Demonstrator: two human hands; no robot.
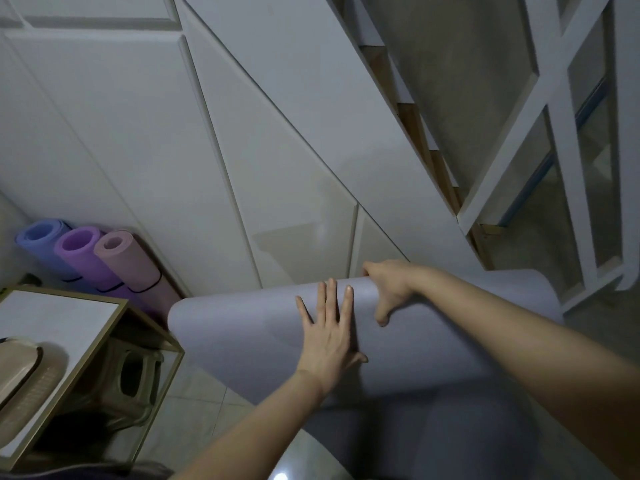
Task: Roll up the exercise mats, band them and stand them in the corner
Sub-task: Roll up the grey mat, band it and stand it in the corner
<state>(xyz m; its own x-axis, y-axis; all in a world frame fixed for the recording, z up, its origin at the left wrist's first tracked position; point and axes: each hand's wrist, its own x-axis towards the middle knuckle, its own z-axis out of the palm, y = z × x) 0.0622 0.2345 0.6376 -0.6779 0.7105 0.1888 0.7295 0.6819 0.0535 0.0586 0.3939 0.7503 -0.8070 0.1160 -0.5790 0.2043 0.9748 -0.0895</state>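
Note:
A pale lilac-grey exercise mat lies across the floor, its far end curled over into a fat roll. My left hand presses flat on the roll's top with straight, spread fingers. My right hand grips the roll's far edge, fingers hooked over it and thumb on the near side. Three rolled mats stand in the left corner against the white panels: a blue one, a purple one and a pink one, each with a dark band around it.
A small white-topped table with a gold frame stands at the left, with a beige plastic basin on it and a beige stool under it. White wall panels rise behind. A white lattice frame stands at the right.

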